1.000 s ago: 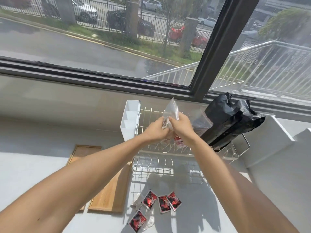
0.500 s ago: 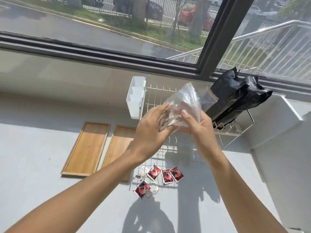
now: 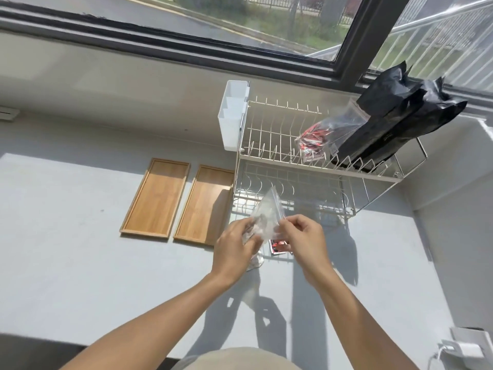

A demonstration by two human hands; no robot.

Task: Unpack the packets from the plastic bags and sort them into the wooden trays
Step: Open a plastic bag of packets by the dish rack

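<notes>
Both of my hands grip one clear plastic bag (image 3: 266, 209) just above the counter: my left hand (image 3: 234, 249) at its lower left, my right hand (image 3: 302, 236) at its right edge. Something dark shows inside the bag. A red and black packet (image 3: 278, 246) lies on the counter under my hands, mostly hidden by them. Two bare wooden trays, one (image 3: 157, 197) left of the other (image 3: 206, 204), lie to the left. A second clear bag with red packets (image 3: 324, 132) rests on the upper shelf of the wire rack (image 3: 269, 156).
Black bags (image 3: 394, 113) lean on the rack's right end. A white plastic caddy (image 3: 233, 113) hangs on the rack's left side. White chargers (image 3: 464, 348) sit at the counter's lower right. A raised ledge and window run behind.
My hands have come down from in front of the rack to just above the counter with the bag, now covering most of the loose packets. The view has tilted downward.
</notes>
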